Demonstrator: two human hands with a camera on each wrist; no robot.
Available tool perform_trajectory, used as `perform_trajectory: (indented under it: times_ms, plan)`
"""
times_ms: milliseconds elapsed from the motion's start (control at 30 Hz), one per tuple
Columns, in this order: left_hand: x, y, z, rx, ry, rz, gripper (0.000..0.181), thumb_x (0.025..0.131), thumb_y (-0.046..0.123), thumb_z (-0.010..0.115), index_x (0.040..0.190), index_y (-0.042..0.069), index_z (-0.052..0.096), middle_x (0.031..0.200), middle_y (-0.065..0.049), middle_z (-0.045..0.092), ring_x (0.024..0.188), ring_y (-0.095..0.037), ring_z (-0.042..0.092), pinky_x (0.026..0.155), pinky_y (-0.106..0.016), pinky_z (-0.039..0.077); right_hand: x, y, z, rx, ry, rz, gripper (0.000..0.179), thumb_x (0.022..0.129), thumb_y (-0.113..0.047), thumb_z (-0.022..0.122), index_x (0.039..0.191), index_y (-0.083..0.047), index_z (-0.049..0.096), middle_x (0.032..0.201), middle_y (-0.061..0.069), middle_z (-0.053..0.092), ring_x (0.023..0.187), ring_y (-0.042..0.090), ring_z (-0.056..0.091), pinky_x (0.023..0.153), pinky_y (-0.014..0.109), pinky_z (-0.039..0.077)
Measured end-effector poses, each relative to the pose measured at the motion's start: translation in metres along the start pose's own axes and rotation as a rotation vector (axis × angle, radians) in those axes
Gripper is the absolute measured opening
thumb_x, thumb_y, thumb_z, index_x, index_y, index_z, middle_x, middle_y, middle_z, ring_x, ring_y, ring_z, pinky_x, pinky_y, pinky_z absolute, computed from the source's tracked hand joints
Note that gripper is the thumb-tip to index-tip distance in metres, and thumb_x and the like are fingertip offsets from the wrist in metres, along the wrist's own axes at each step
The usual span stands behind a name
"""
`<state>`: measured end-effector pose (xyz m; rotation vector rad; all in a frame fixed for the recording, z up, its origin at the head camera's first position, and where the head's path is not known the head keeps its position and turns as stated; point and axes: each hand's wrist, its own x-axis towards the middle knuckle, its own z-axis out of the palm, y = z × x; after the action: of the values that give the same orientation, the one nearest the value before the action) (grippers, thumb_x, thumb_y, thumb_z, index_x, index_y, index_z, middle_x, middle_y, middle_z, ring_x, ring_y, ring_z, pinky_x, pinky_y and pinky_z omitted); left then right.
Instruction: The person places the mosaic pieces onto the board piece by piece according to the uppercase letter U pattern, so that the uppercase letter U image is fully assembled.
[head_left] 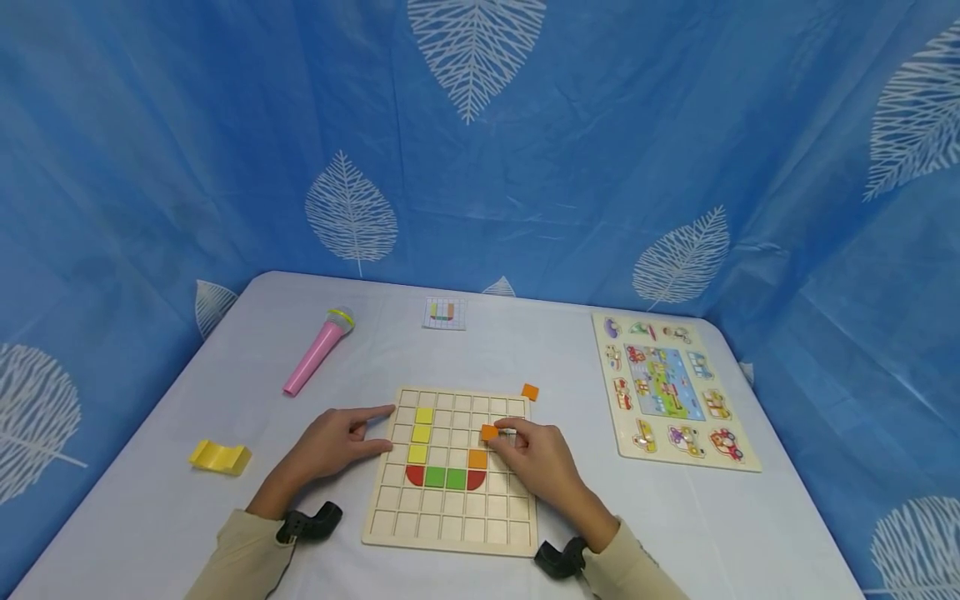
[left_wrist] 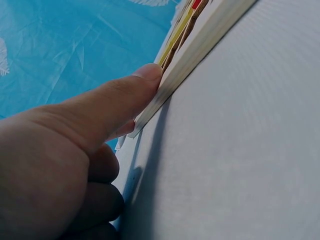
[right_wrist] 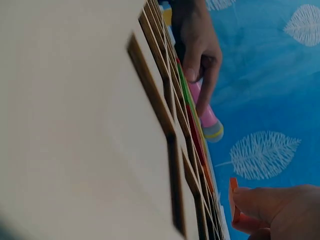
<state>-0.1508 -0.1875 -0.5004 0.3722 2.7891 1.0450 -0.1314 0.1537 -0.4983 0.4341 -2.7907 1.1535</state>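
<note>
A wooden grid board [head_left: 450,529] lies in front of me. On it, three yellow square tiles [head_left: 422,433] run down a left column. Below them are a red rounded tile [head_left: 415,476], two green squares [head_left: 434,477] and another red rounded tile [head_left: 476,480], with an orange square above that one. My right hand [head_left: 542,462] pinches a second orange tile [right_wrist: 233,200] between thumb and finger, raised over the board in the right wrist view. The left hand [head_left: 337,442] touches the board's left edge with outstretched thumb and index finger; its other fingers are curled.
Just past the board's top right corner lies a loose orange tile [head_left: 530,392]. Farther back is a pattern card [head_left: 445,314]. A pink toy microphone [head_left: 318,354] and a yellow curved block [head_left: 220,457] are on the left, a picture puzzle board [head_left: 611,408] on the right.
</note>
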Motion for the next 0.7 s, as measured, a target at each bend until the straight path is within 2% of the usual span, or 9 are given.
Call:
perform_trajectory:
  times_ms: [367,700]
  plan:
    - [-0.0004,0.0022,0.0003,0.003,0.013,-0.013,0.064,0.083,0.041,0.085,0.139,0.015,0.066,0.059,0.007,0.038,0.054,-0.010,0.035,0.051,-0.025,0.026,0.0016,-0.0069,0.0053,-0.053,-0.028,-0.021,0.027,0.092,-0.034,0.078,0.113,-0.016,0.078,0.052,-0.015,0.038,0.045,0.001,0.032,0.046,0.022,0.027]
    - [-0.0001,0.0029,-0.0004,0.006,0.008,-0.005,0.063,0.084,0.042,0.083,0.139,0.016,0.066,0.059,0.007,0.038,0.054,-0.010,0.035,0.051,-0.025,0.026,0.0024,-0.0073,0.0103,-0.096,-0.032,-0.041,0.028,0.092,-0.038,0.078,0.113,-0.019,0.078,0.053,-0.016,0.039,0.046,0.001,0.033,0.047,0.022,0.026]
